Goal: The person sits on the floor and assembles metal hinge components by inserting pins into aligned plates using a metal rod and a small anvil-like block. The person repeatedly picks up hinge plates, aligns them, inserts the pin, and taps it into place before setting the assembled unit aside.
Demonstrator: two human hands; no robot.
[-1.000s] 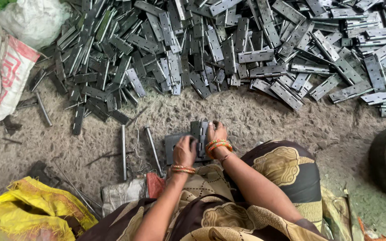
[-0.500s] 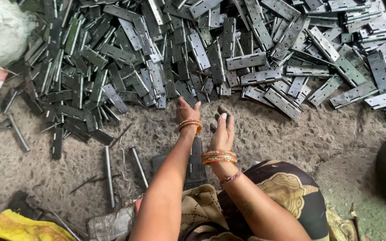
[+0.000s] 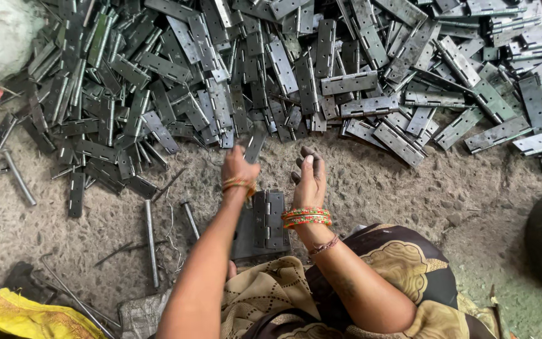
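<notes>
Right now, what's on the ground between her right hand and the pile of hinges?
In the head view, only bare gritty ground separates the right hand from the hinge pile; nothing lies there.

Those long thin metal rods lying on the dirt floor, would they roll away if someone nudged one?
The rods look round and straight, so a sideways nudge would probably roll one, though the rough gritty floor would likely stop it soon. They seem stiff steel, unlikely to bend when lifted, and probably heavy for their thinness.

A bulging white sack (image 3: 1,37) fills the top-left corner, with a crumpled yellow bag (image 3: 26,317) at bottom left.
</notes>
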